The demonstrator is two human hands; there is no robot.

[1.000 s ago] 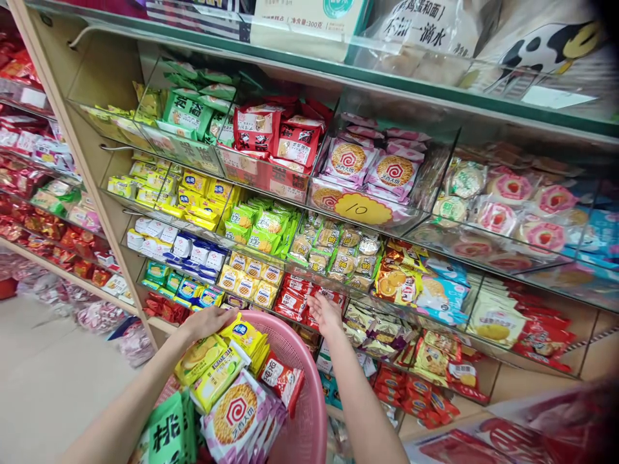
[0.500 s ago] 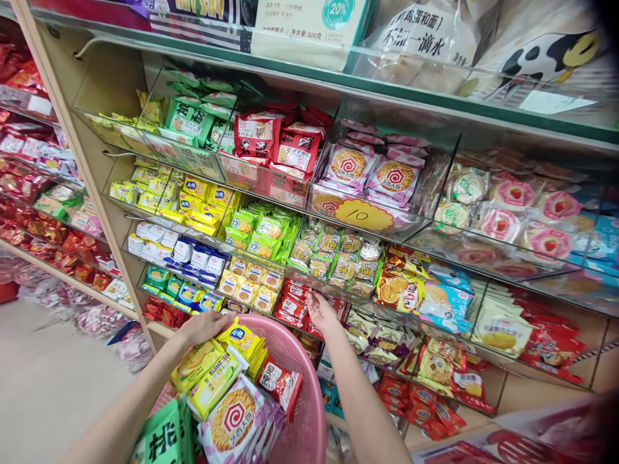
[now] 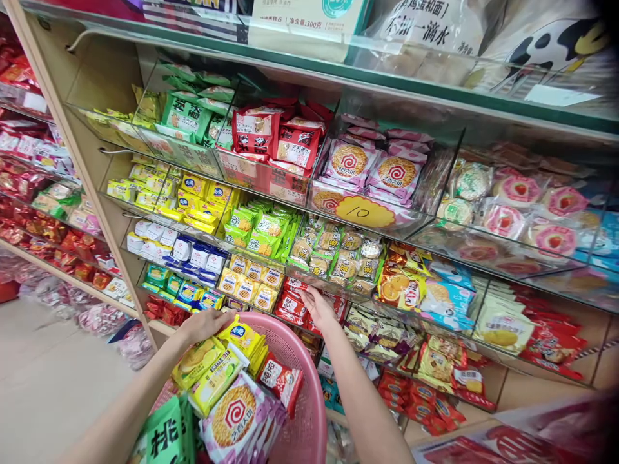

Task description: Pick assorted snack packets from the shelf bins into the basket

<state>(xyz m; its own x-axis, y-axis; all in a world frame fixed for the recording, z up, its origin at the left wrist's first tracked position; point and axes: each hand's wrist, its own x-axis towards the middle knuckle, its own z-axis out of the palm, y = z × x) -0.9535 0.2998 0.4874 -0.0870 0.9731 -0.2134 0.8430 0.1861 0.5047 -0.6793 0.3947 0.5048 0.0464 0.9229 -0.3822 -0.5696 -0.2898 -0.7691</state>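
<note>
I stand before shop shelves of packaged biscuits. My left hand (image 3: 206,322) grips the rim of a pink plastic basket (image 3: 300,380), fingers curled over the edge. The basket holds yellow cracker packs (image 3: 213,370), a pink-and-white swirl biscuit bag (image 3: 236,415), a red packet (image 3: 280,380) and a green pack (image 3: 167,435). My right hand (image 3: 316,306) reaches into the clear bin of small red snack packets (image 3: 293,303), fingers spread and resting on them; I see nothing lifted in it.
Clear acrylic bins (image 3: 271,183) tilt forward on each shelf, with green, yellow, blue and red packs. A yellow price tag reading 10 (image 3: 360,211) hangs on the upper bin. More red goods fill the shelves (image 3: 39,212) at left. Grey floor (image 3: 43,393) lies lower left.
My right hand has crept slightly up and left over the red packets. The left hand and basket have stayed in place.
</note>
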